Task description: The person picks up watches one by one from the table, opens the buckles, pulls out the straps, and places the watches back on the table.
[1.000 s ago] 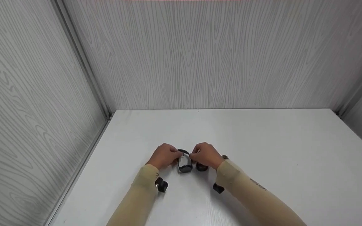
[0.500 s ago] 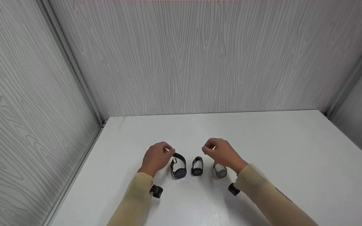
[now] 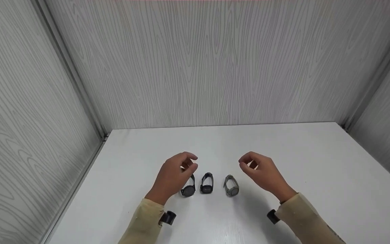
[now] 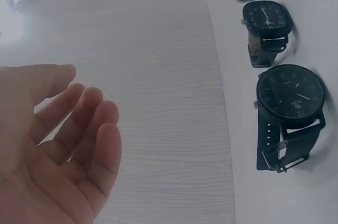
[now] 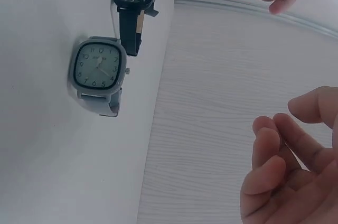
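Note:
Three wristwatches stand in a row on the white table. Leftmost is a black watch with a large round dial (image 4: 291,94), its strap partly hidden behind the left hand in the head view. Beside it is a smaller black watch with a rounded-square dial (image 4: 266,18). A grey-green watch with a pale squarish dial (image 5: 99,66) lies at the right, a wider gap away. My left hand (image 3: 174,174) hovers over the round watch, fingers loosely bent and holding nothing. Off to the right of the grey-green watch, my right hand (image 3: 262,171) is raised, its fingers relaxed around bare air.
The white table (image 3: 283,145) meets a wood-grain back panel (image 3: 195,67) and a similar left side panel (image 3: 19,135). A black camera mount sits on each wrist, the left one (image 3: 168,217) and the right one (image 3: 273,216).
Both hands have come off the watches; the left let go of the round watch's strap. My right hand moved rightward, uncovering the grey-green watch.

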Demonstrator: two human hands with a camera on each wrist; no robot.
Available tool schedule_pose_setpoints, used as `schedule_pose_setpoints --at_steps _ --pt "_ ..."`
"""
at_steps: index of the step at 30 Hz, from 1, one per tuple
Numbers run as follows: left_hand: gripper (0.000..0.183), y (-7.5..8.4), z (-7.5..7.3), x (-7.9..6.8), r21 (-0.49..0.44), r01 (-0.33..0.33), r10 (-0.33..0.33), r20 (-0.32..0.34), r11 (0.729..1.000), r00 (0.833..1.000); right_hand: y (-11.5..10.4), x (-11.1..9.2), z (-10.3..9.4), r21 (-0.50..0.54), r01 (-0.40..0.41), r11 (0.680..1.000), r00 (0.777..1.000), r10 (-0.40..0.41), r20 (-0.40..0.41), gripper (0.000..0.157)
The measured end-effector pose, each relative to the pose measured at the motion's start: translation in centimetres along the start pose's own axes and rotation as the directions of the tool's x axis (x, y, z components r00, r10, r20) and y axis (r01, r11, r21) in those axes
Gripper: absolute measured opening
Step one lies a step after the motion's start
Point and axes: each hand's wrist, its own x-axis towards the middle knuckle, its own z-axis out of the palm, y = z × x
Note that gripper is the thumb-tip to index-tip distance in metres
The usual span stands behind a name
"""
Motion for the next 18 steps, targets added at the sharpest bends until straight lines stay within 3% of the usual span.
schedule_pose_setpoints --at_steps 8,18 --pt "0.014 -0.32 0.63 -0.39 0.064 0.024 -0.029 0.079 0.998 0.996 0.57 -0.48 -0.01 -0.005 -0.006 1.000 1.000 0.006 0.015 0.007" --pt "0.013 -0.29 0.81 -0.31 0.115 0.021 -0.031 0.082 0.993 0.996 0.76 -0.55 0.12 -0.005 0.006 1.000 1.000 -0.006 0.022 0.008"
